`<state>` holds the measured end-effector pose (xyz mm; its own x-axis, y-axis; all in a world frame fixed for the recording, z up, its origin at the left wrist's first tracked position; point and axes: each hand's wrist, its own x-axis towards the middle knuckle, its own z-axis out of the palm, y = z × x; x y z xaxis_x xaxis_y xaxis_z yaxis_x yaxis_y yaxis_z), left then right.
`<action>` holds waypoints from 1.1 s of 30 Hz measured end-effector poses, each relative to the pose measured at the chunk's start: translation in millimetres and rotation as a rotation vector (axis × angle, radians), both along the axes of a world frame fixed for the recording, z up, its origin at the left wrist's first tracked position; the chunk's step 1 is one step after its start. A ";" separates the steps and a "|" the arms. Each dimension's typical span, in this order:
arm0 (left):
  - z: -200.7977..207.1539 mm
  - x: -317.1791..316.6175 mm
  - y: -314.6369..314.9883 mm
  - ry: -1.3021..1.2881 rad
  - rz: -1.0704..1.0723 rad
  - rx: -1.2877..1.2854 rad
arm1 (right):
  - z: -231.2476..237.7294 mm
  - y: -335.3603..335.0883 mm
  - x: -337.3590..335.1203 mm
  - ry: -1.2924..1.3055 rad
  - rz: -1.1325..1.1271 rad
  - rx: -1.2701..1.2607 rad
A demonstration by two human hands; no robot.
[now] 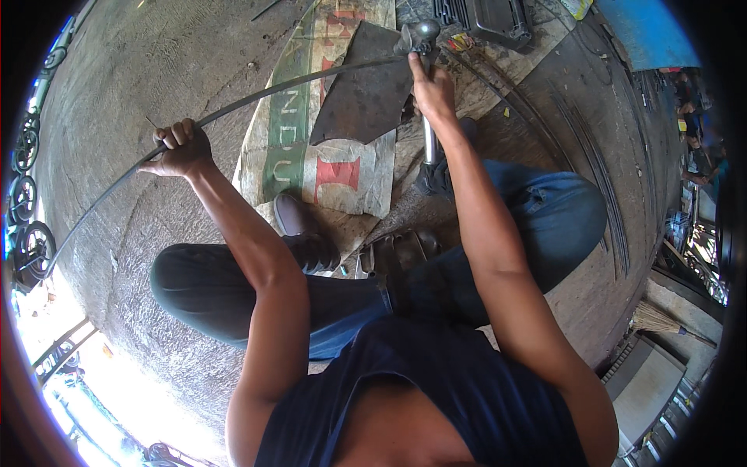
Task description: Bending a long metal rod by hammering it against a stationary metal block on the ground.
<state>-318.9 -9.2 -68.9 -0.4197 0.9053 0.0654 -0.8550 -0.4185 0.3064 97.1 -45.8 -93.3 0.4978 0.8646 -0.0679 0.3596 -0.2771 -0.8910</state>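
My left hand (183,148) is closed around a long, thin, gently bowed metal rod (299,80), with the thumb stretched out along it. The rod's far end reaches a hammer (429,140) with a shiny rounded metal head, a silver shaft and a dark grip. Just below that head, my right hand (433,89) is closed on the shaft, its index finger extended up to the rod's end. Its palm side is hidden. Beneath the rod lies a dark, flat metal plate (362,101) on a printed woven sack (264,148).
A dark metal toolbox (492,23) sits at the far side, beside short rods. Long thin rods (599,171) lie on the floor at the right. A straw broom (661,319) is at the right edge, and wheels (27,194) stand along the left. My bent legs flank the sack's near end.
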 end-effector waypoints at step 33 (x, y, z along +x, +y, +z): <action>-197.7 -14.5 -8.2 -0.430 0.234 -0.519 | 82.0 -10.4 -15.5 0.250 0.075 -0.077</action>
<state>-333.3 -17.3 -266.5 -0.4985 0.6579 -0.5645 -0.8505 -0.4972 0.1717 81.6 -56.2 -11.3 0.3918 0.8861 -0.2476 0.1530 -0.3281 -0.9322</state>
